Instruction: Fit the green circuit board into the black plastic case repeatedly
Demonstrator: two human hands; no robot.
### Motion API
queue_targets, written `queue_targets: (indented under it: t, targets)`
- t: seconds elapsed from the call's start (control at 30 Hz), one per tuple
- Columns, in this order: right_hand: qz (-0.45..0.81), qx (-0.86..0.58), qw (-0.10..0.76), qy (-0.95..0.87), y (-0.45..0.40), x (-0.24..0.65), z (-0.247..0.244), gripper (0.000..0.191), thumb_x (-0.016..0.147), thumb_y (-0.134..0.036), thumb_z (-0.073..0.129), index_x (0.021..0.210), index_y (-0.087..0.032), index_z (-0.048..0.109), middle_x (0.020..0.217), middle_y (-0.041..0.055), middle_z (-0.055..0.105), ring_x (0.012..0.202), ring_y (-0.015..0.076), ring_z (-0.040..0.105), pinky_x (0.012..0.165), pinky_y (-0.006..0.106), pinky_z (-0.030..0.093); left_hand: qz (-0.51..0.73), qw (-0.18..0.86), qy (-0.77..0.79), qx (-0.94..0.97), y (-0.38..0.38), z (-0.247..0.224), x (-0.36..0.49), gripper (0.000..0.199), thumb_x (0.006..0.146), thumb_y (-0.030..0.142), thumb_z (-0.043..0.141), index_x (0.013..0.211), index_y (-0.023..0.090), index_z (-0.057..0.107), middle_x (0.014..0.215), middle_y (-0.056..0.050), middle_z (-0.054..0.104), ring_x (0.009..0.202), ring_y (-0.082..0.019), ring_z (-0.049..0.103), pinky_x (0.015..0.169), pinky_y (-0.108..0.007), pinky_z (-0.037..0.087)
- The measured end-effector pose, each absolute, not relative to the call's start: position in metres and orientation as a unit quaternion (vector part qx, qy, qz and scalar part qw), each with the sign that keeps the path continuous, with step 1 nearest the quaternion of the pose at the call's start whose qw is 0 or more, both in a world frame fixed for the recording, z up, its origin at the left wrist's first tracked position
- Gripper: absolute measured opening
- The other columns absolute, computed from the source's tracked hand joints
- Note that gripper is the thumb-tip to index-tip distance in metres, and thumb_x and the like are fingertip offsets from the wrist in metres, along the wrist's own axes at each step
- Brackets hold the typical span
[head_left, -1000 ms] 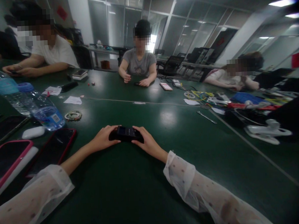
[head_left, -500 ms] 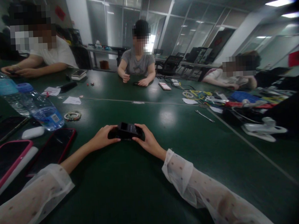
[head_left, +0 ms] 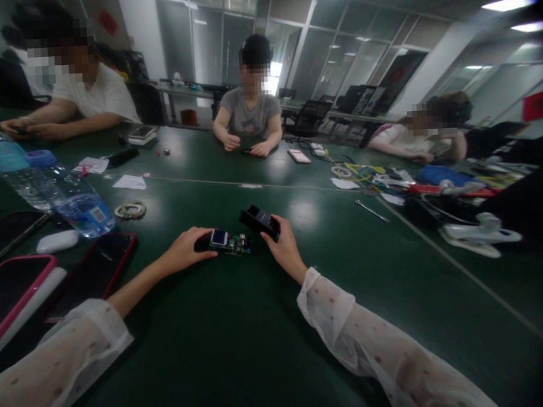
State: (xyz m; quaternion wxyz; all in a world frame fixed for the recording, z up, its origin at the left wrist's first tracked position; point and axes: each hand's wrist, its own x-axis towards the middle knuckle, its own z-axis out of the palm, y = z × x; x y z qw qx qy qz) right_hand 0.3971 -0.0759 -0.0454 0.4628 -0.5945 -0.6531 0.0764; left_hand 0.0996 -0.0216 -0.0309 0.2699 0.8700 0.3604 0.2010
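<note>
In the head view my left hand [head_left: 186, 252] grips the left end of a green circuit board [head_left: 231, 242], which has a small square screen and parts along its right side. My right hand [head_left: 285, 243] is closed on the right end of a black plastic cover [head_left: 258, 220], tilted and held up to the right of the board and a little beyond it. A small gap separates board and cover. Both are over the dark green table [head_left: 243, 351].
Bottles [head_left: 83, 207], phones [head_left: 93, 273] and a white case [head_left: 57, 241] lie left; a bracelet [head_left: 130, 210] is beyond them. A wrench [head_left: 372, 211], cables [head_left: 361, 173] and a white clamp [head_left: 482, 235] are right. Three people sit around the table.
The black cover has come off the circuit board. My right hand has moved it up and to the right, exposing the board in my left hand, which has hardly moved.
</note>
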Motion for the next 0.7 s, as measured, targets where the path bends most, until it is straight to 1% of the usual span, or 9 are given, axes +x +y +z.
queue_targets:
  t: [0.2,0.4,0.6,0.7]
  targets:
    - [0.092,-0.594,0.444,-0.665,-0.0778,0.3921,-0.0426,0.048,0.082,-0.024,0.058,0.127,-0.02,0.041,0.118,0.0115,0.049,0.113,0.0271,0.05,0.1,0.052,0.041,0.21,0.267,0.359,0.869,-0.0222,-0.0294,0.1006,0.054,0.08,0.05,0.061,0.128,0.028,0.049,0.121,-0.006,0.059,0.107,-0.026,0.053,0.089,-0.044,0.043]
    - [0.085,-0.604,0.424,-0.67,-0.0752,0.3945,-0.0475,0.049,0.081,-0.021,0.059,0.127,-0.019,0.041,0.118,0.0117,0.048,0.114,0.0273,0.05,0.101,0.052,0.042,0.22,0.293,0.37,0.854,-0.0247,-0.0257,0.1023,0.057,0.08,0.047,0.062,0.131,0.028,0.045,0.126,-0.007,0.056,0.11,-0.025,0.054,0.091,-0.045,0.043]
    - [0.082,-0.605,0.418,-0.673,-0.0752,0.3966,-0.0508,0.053,0.083,-0.025,0.059,0.132,-0.023,0.038,0.122,0.0109,0.046,0.117,0.0276,0.048,0.101,0.055,0.041,0.226,0.295,0.372,0.851,-0.0265,-0.0234,0.104,0.053,0.079,0.046,0.063,0.126,0.026,0.048,0.122,-0.008,0.058,0.108,-0.025,0.056,0.09,-0.044,0.044]
    - [0.079,-0.607,0.412,-0.675,-0.0754,0.3974,-0.0512,0.056,0.082,-0.026,0.061,0.132,-0.023,0.037,0.122,0.0108,0.046,0.117,0.028,0.048,0.101,0.055,0.041,0.225,0.303,0.37,0.849,-0.0262,-0.0235,0.1043,0.051,0.08,0.045,0.062,0.126,0.026,0.048,0.122,-0.007,0.058,0.108,-0.025,0.056,0.09,-0.044,0.045]
